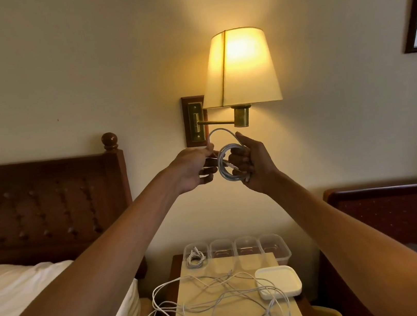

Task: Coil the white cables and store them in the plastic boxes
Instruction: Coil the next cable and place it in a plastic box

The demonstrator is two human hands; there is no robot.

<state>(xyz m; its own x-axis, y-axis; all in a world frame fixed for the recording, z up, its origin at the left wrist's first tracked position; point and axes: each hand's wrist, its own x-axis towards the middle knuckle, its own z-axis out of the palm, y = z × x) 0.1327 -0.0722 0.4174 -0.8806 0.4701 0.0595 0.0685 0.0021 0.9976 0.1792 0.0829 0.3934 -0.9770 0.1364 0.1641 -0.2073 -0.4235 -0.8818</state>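
I hold a white cable coil (223, 166) raised in front of the wall lamp. My right hand (253, 163) grips the coil's loops, fingers curled through them. My left hand (194, 166) pinches the cable's free end, which arcs over to the coil. Down on the nightstand stand several clear plastic boxes (274, 246) in a row; the leftmost box (188, 250) holds a coiled white cable (195, 258). A tangle of loose white cables (213, 308) lies in front of the boxes, some loops hanging over the left edge.
A white lid (278, 281) lies on the nightstand (231, 265) at the right. The lit wall lamp (238, 68) is just above my hands. A bed (19, 294) with a dark headboard is on the left, a dark chair (399, 210) on the right.
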